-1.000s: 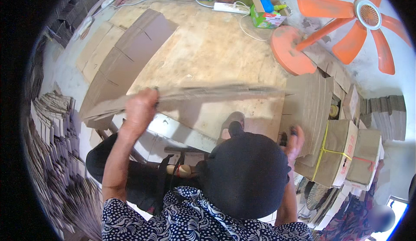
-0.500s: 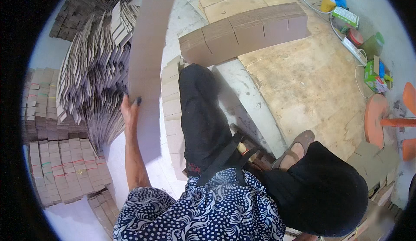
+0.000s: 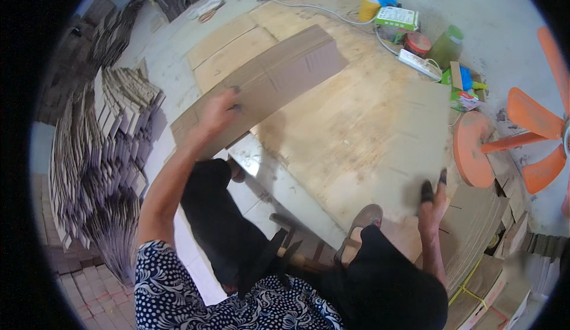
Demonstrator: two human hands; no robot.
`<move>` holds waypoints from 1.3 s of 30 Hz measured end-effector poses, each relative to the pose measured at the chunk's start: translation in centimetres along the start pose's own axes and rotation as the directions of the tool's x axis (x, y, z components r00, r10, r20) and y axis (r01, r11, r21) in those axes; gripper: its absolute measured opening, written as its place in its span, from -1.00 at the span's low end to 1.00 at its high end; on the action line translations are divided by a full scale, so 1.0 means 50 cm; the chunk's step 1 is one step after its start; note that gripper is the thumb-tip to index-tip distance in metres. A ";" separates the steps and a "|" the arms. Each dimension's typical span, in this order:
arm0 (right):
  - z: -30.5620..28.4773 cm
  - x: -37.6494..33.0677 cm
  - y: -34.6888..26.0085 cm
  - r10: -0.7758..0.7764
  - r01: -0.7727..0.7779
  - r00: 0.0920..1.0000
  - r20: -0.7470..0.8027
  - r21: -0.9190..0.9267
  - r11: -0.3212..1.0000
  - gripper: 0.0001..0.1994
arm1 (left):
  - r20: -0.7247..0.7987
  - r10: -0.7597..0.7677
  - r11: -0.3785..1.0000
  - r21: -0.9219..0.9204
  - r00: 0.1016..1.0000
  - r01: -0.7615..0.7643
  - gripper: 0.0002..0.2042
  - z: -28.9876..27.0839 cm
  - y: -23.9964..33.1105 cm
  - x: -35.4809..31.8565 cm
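Observation:
My right hand (image 3: 432, 208) grips a flat cardboard sheet (image 3: 415, 134) by its near end, thumb and a dark-covered finger showing. The sheet is smeared by motion, with faint short slits across it. In front of my left knee, my left hand (image 3: 218, 115) is over the long stack of slotted cardboard strips (image 3: 285, 72), its dark-tipped fingers curled. Whether a strip is between those fingers is hidden. The stack lies at a slant on the wooden board (image 3: 332, 146).
Fanned cardboard pieces (image 3: 101, 152) pile up at left. An orange fan (image 3: 534, 116) stands at right, above stacked cardboard sheets (image 3: 469, 229). A power strip (image 3: 418, 63), a green-lidded jar (image 3: 448, 45) and small boxes line the wall. A white cable (image 3: 320, 10) crosses the far side.
My left hand has let go of the upright cardboard sheet and moved right to the strip stack. My right hand has come into view with a sheet. The view has swung right.

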State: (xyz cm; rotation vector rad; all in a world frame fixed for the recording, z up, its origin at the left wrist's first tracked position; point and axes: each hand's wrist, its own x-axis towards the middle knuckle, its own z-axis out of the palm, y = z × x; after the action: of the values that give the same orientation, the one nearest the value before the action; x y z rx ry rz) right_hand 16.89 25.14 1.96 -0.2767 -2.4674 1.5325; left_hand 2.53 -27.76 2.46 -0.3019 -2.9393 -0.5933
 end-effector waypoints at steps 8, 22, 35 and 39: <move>0.160 0.223 -0.100 -0.403 0.417 0.895 0.191 -0.036 0.908 -0.36 | -0.316 0.398 0.857 0.464 0.861 -0.226 -0.68 0.207 0.137 0.259; 0.322 0.275 -0.201 -0.479 0.506 0.823 0.307 -0.010 0.863 -0.29 | 0.300 0.134 0.991 -0.030 0.945 -0.131 -0.87 0.169 0.110 0.263; 0.284 0.245 -0.162 -0.470 0.545 0.832 0.295 -0.275 0.792 -0.23 | 0.384 0.277 0.952 0.015 0.881 -0.306 -0.84 0.216 0.314 0.218; 0.271 0.238 -0.115 -0.481 0.556 0.830 0.283 -0.340 0.758 -0.29 | 0.387 0.344 0.938 -0.099 0.855 -0.333 -0.79 0.229 0.370 0.209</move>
State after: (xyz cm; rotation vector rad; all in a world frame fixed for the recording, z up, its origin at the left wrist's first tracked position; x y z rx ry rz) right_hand 1.38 14.28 2.35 0.4843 -2.6643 0.8281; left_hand -4.53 -4.78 0.51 -1.0377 -3.1312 -0.5767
